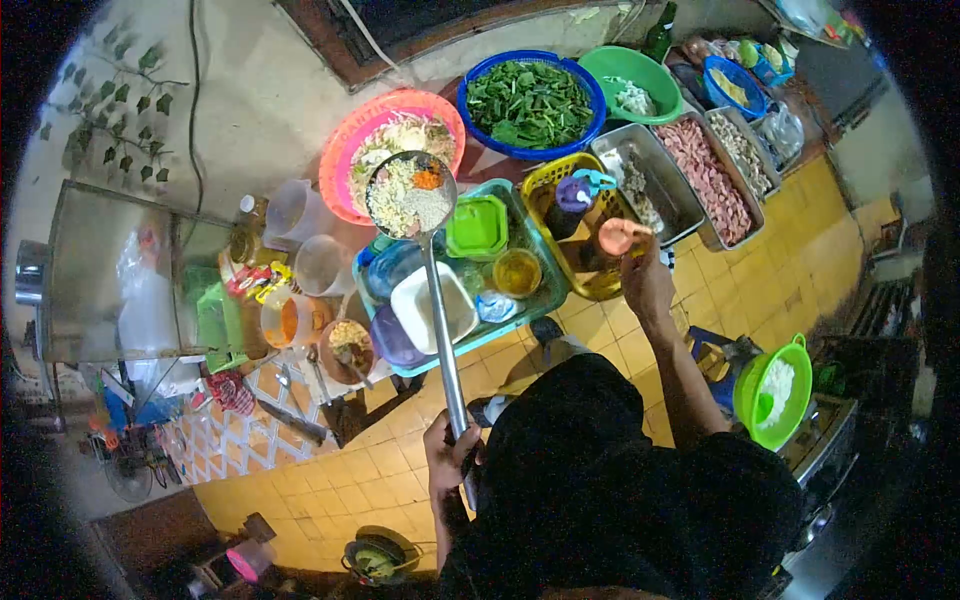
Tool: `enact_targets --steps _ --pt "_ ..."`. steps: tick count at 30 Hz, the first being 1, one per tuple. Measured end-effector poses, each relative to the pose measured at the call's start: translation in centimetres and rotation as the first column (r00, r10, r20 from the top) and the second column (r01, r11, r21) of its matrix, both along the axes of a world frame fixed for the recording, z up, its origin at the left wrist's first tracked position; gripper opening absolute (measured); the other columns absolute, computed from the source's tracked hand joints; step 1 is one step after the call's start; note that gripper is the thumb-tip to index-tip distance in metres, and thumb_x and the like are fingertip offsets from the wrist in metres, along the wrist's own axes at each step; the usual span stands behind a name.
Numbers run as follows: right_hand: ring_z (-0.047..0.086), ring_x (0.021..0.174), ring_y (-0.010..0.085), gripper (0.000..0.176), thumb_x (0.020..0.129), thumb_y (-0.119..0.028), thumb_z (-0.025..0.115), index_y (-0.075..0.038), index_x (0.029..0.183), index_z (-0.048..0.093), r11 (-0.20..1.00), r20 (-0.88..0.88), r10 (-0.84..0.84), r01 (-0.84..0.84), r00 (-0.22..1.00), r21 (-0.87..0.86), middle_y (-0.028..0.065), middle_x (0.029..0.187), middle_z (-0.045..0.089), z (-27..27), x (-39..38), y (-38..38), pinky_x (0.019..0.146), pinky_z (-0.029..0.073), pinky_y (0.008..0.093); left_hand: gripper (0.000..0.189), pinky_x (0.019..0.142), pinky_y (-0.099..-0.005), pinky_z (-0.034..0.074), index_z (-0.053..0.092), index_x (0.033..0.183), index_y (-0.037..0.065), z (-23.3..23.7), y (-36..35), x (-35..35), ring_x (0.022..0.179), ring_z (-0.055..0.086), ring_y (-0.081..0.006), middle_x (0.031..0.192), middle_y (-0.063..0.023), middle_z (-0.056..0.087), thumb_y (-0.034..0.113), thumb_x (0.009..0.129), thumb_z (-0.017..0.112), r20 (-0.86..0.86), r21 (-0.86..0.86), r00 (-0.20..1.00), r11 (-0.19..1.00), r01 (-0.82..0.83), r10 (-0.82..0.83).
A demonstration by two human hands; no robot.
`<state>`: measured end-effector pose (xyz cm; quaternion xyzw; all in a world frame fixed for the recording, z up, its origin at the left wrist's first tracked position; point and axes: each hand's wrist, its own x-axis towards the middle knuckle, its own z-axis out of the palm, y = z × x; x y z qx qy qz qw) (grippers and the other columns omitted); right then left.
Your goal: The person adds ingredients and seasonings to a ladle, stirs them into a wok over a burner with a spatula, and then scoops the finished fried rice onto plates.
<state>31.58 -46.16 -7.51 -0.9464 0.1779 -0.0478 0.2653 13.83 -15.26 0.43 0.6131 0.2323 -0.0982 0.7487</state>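
Note:
My left hand (452, 452) is wrapped round the long metal handle of a ladle (440, 320). The ladle's bowl holds pale chopped bits, whitish grains and an orange paste (428, 179), and hangs over the near edge of a pink basin (338, 165). My right hand (648, 282) reaches over the right side of a yellow basket (545, 225). Its fingers are closed at a small pinkish-orange lid or cup (617, 236); whether they grip it is hard to make out. A purple-topped container (574, 194) stands in the basket.
Behind are a blue basket of greens (530, 105) and a green basin (610, 65). Metal trays hold pink meat (703, 175) and other pieces. A teal tray (520, 330) carries containers. A green bowl of white food (773, 393) sits at the right.

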Motion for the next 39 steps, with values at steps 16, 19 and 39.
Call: enact_targets --steps 16,19,39 --pt "0.056 0.060 0.0243 0.018 0.077 -0.008 0.059 -0.004 0.094 0.057 0.558 0.505 0.549 -0.742 0.666 0.372 0.0123 0.075 0.056 5.5 4.9 5.3 0.053 0.043 0.0324 0.014 0.039 -0.0246 0.037 0.050 0.085 0.000 2.0 -8.9 -0.7 0.045 0.046 -0.0113 0.059 -0.0035 0.049 0.003 0.074 0.058 -0.054 -0.018 0.953 0.954 -0.299 0.298" --pt "0.058 0.071 0.0299 0.021 0.077 -0.011 0.059 -0.003 0.096 0.056 0.349 0.434 0.782 -0.891 0.447 0.288 0.0139 0.082 0.058 5.8 4.5 10.5 0.063 0.047 0.0365 0.014 0.039 -0.0249 0.037 0.050 0.085 0.001 3.5 -11.4 -3.1 0.044 0.046 -0.0110 0.059 -0.0031 0.048 0.004 0.075 0.059 -0.094 -0.025 0.875 0.878 -0.478 0.474" --pt "0.063 0.083 0.0296 0.019 0.074 -0.013 0.053 -0.002 0.083 0.065 0.149 -0.068 0.981 -0.929 0.182 -0.338 0.0187 0.088 0.064 0.1 9.2 52.3 0.071 0.050 0.0400 0.014 0.044 -0.0225 0.036 0.051 0.081 0.002 -3.5 -1.1 -18.0 0.048 0.046 -0.0086 0.064 -0.0024 0.052 0.010 0.077 0.062 -0.035 0.179 0.560 0.557 -0.811 0.828"
